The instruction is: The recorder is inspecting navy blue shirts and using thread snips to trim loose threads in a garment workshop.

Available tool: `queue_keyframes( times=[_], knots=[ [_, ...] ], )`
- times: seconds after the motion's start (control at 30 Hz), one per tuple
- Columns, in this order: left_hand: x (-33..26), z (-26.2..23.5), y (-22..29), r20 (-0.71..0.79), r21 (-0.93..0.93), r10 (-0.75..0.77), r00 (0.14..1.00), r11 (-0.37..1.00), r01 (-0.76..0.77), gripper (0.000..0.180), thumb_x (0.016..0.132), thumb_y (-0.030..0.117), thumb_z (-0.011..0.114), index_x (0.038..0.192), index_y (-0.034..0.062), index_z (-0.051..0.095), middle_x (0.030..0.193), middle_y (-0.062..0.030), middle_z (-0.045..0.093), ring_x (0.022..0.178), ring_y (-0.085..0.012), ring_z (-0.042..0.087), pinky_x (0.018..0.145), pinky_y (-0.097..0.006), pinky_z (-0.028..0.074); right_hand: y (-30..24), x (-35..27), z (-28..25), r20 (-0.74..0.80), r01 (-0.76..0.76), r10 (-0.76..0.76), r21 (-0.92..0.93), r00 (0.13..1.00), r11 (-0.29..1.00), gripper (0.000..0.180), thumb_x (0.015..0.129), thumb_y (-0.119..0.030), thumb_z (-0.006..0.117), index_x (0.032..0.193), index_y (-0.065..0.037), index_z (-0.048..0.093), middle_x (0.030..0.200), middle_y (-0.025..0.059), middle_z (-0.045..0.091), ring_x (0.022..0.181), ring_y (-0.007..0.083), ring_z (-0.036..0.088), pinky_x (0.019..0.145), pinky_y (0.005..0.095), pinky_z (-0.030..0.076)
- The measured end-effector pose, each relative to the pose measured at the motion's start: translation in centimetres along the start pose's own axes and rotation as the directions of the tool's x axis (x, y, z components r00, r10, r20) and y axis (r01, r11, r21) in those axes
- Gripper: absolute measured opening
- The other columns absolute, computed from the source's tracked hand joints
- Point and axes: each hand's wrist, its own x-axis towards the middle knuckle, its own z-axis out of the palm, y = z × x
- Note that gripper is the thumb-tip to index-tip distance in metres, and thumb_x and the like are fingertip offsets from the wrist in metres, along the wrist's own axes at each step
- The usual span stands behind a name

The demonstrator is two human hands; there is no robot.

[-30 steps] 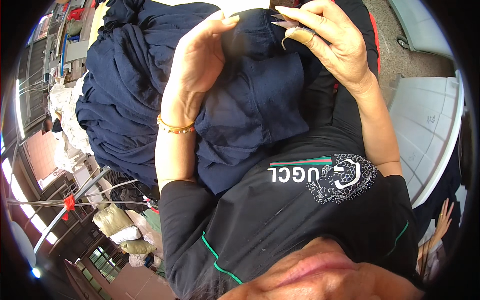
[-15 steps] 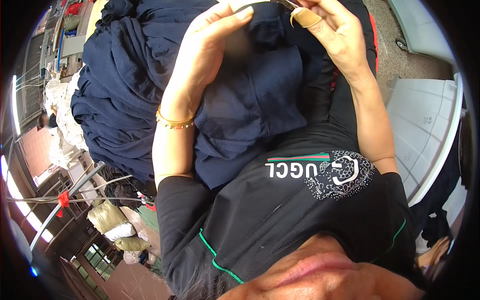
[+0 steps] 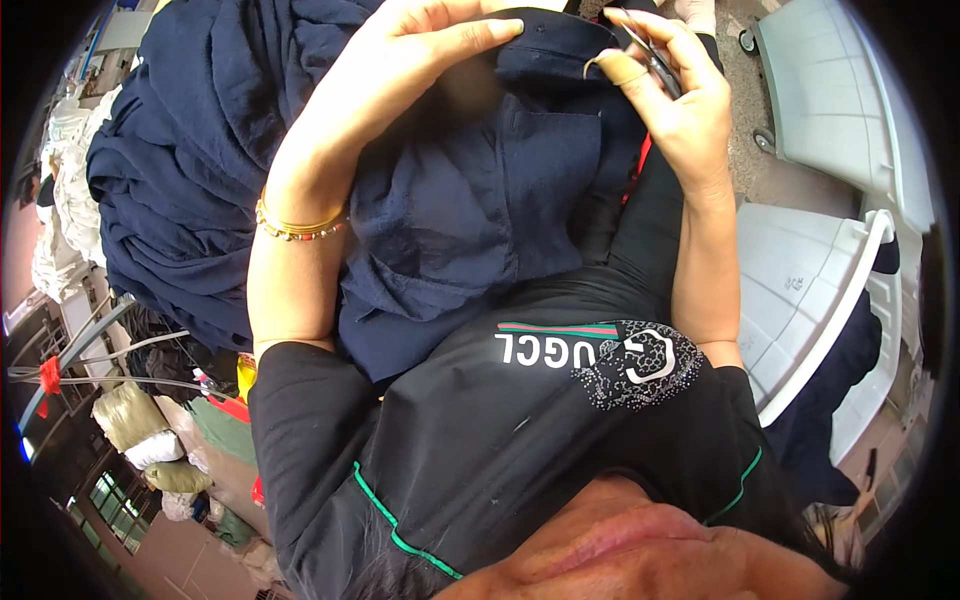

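Well, 2 hands are busy at the top of the frame. The left hand (image 3: 415,65) pinches the edge of the dark blue cloth (image 3: 545,190), maybe to keep it flat. The right hand (image 3: 690,115) grips a small metal tool (image 3: 657,68) beside it, with a tan cover (image 3: 622,68) on the thumb, likely to save the skin. A cloth heap (image 3: 200,170) fills the upper left, perhaps for easy reach.

- We see the cloth piece (image 3: 530,190) lying over the person's lap.
- Left of it, we find the large cloth heap (image 3: 190,150); farther left lies another heap (image 3: 70,215).
- At the cloth piece's far end we place both hands: left hand (image 3: 435,40), then right hand (image 3: 685,100) with snips (image 3: 657,65) in it.
- Right of the right forearm we have a bin (image 3: 795,265), fabric (image 3: 825,400) inside; before it, a wheeled bin (image 3: 850,110).
- Left of the left sleeve (image 3: 310,440), we see sacks (image 3: 128,415).
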Motion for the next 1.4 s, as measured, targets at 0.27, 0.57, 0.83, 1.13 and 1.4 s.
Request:
queue_keyframes(
  times=[0.27,0.57,0.83,1.13,1.4],
  knots=[
    [0.0,-0.2,-0.3,0.054,-0.049,0.039,0.998,0.998,-0.037,0.022,0.103,0.009,0.06,0.118,-0.0037,0.068,0.106,0.0005,0.069,0.093,-0.0046,0.059,0.086,-0.019,0.047,-1.0,0.8,1.3,0.161,0.375,-0.35,-0.166,0.923,0.912,0.039,0.087,-0.008,0.078,0.124,-0.003,0.07,0.101,0.004,0.065,0.091,0.0128,0.061,0.08,0.0234,0.048],
    [0.4,-1.6,-1.8,0.057,0.051,0.099,0.993,0.993,-0.102,0.021,0.102,0.012,0.061,0.116,-0.0016,0.069,0.107,0.0006,0.07,0.099,-0.0057,0.061,0.092,-0.02,0.047,-2.3,1.4,1.9,0.149,0.371,-0.368,0.003,0.918,0.928,0.035,0.087,-0.006,0.078,0.121,0.001,0.07,0.093,0.0055,0.064,0.084,0.0141,0.06,0.072,0.0247,0.048],
    [0.6,-2.7,-2.4,0.074,0.238,0.141,0.987,0.959,-0.155,0.024,0.101,0.014,0.063,0.12,0.0011,0.07,0.11,0.0006,0.071,0.104,-0.0068,0.063,0.099,-0.021,0.046,-2.6,1.3,1.9,0.137,0.32,-0.317,-0.001,0.939,0.947,0.032,0.089,-0.003,0.076,0.119,0.004,0.069,0.089,0.0086,0.063,0.079,0.0154,0.059,0.069,0.0262,0.048],
    [-1.5,-3.3,0.5,0.079,0.88,0.273,0.959,0.432,-0.196,0.024,0.097,0.01,0.066,0.116,-0.0043,0.065,0.095,-0.0038,0.07,0.091,-0.0102,0.063,0.084,-0.025,0.049,1.1,2.2,1.8,0.237,-0.093,0.049,0.176,0.97,0.98,0.012,0.089,-0.006,0.078,0.098,-0.002,0.071,0.089,-0.0051,0.065,0.081,0.002,0.057,0.072,0.0183,0.046],
    [-0.4,-7.5,0.2,-0.025,0.363,-0.024,0.999,0.931,0.031,0.018,0.103,0.009,0.059,0.112,-0.005,0.066,0.101,0.0008,0.067,0.093,-0.0054,0.059,0.084,-0.019,0.047,-1.5,3.8,2.3,0.071,-0.023,0.023,0.012,0.997,1.0,0.009,0.088,-0.002,0.076,0.091,0.0,0.068,0.078,-0.0042,0.062,0.07,0.0035,0.053,0.064,0.0184,0.041]
  ],
)
